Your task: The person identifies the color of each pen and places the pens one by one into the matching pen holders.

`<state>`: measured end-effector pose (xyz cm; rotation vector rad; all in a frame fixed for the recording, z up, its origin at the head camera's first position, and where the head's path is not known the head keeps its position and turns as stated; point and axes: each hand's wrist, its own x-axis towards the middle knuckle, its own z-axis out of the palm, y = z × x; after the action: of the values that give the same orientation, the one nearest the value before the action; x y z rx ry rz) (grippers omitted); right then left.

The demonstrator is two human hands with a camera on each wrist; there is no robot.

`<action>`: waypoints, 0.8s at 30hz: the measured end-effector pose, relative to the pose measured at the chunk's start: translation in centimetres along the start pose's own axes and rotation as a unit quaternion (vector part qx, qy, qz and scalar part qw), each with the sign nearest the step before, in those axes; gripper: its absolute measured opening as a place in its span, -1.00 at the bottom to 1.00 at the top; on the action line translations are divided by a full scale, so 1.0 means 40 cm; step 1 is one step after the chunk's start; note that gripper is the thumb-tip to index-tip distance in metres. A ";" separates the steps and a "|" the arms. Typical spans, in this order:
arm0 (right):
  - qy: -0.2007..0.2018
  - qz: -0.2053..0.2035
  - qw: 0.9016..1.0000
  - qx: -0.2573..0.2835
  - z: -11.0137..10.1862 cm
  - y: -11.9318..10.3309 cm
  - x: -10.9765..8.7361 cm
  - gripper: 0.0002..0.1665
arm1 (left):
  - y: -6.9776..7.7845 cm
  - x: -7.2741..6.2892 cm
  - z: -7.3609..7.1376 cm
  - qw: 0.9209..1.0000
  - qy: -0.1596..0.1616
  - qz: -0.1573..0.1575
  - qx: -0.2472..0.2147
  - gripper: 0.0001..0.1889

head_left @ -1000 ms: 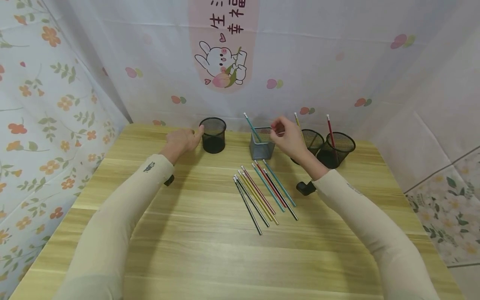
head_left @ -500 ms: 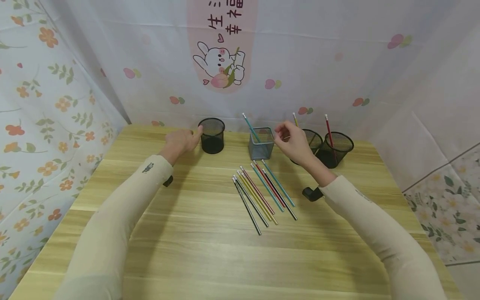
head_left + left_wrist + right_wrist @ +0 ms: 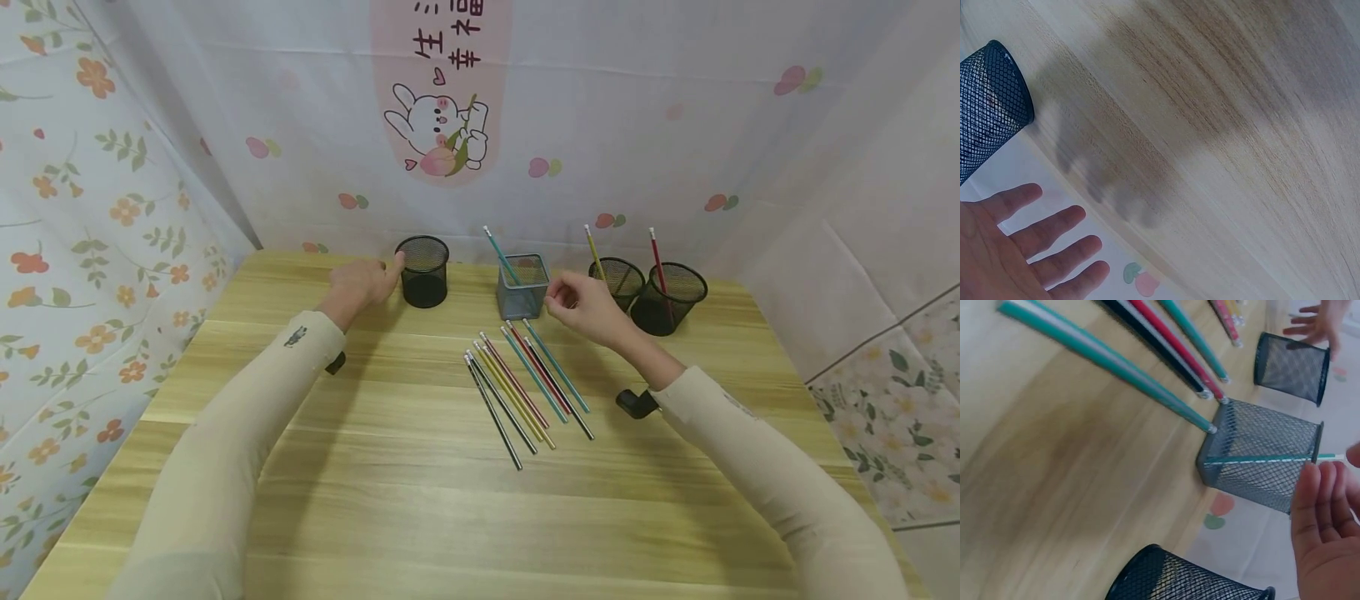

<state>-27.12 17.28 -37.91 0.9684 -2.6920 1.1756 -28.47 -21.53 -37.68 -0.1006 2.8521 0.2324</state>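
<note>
My left hand (image 3: 362, 282) is beside a round black mesh pencil cup (image 3: 425, 279), its thumb at the rim. In the left wrist view its fingers (image 3: 1054, 234) are spread and straight. Just right of a square grey mesh pencil cup (image 3: 522, 302) is my right hand (image 3: 592, 310), fingers loosely bent, nothing held. A teal pencil (image 3: 498, 250) leans inside the grey cup. Several striped pencils (image 3: 517, 387) in teal, red, yellow and black lie side by side on the table in front of it, eraser ends toward the cup.
Behind my right hand stands another round black mesh cup (image 3: 624, 282) with a yellow pencil (image 3: 595, 252). Right beside it, a black cup (image 3: 651, 318) holds a red pencil (image 3: 657, 257). A printed white curtain (image 3: 300, 108) hangs along the table's back edge.
My right hand has drawn away from the grey cup's rim, to the right and then lower toward the front. The left hand stays by its black cup.
</note>
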 end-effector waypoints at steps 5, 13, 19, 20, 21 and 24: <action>-0.065 0.023 0.997 -0.022 0.002 0.003 -0.008 -0.96 | -0.001 -0.001 0.001 1.000 0.000 0.002 0.000 0.07; -0.153 0.058 0.985 -0.063 0.008 0.006 -0.020 -0.94 | -0.002 -0.002 0.003 1.000 0.005 0.004 -0.003 0.07; -0.154 0.080 0.981 -0.087 0.031 0.016 -0.030 -0.93 | -0.003 -0.001 0.004 1.000 0.011 0.009 -0.013 0.07; -0.147 0.080 0.982 -0.090 0.035 0.017 -0.031 -0.93 | -0.003 -0.001 0.005 1.000 0.012 0.009 -0.015 0.07; -0.141 0.081 0.982 -0.091 0.039 0.018 -0.031 -0.93 | -0.003 -0.001 0.005 1.000 0.013 0.010 -0.016 0.07; -0.125 0.084 0.984 -0.095 0.050 0.018 -0.031 -0.92 | -0.003 -0.001 0.005 1.000 0.015 0.007 -0.016 0.06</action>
<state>-26.14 16.95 -40.16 0.9317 -3.0671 0.8457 -28.36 -21.60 -37.87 -0.0909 2.8806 0.2817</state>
